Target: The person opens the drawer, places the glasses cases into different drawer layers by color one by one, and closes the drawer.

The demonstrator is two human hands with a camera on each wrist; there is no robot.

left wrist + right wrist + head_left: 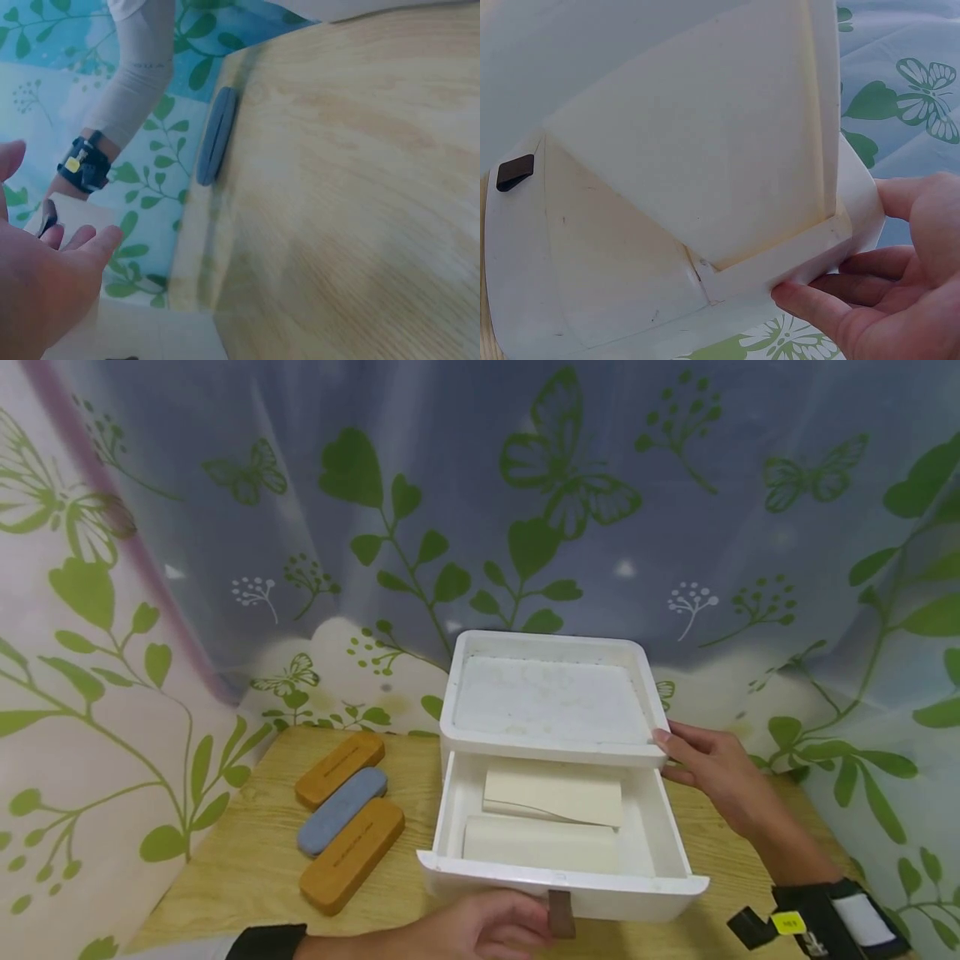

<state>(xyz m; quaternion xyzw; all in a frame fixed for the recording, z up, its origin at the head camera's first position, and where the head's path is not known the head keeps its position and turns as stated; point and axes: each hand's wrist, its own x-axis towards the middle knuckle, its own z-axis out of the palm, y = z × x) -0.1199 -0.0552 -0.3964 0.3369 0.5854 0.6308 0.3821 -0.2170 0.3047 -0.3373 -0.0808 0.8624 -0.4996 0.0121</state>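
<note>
A white drawer unit (555, 697) with a shallow tray top stands on the wooden table. Its drawer (675, 860) is pulled out toward me, and two cream, flat folded pieces (555, 789) lie inside. My left hand (487, 927) is at the drawer's front, its fingers curled at the brown pull tab (562, 917). With the thumb on the top rim and fingers against the side, my right hand (716, 777) grips the unit's right edge. The right wrist view shows this hand (900, 277) close up, holding the white corner.
Left of the unit, two orange-brown glasses cases (352, 856) lie slantwise on the table (225, 860), with a blue glasses case (341, 810) between them. A curtain (450, 527) printed with leaves and butterflies hangs right behind the table and along both sides.
</note>
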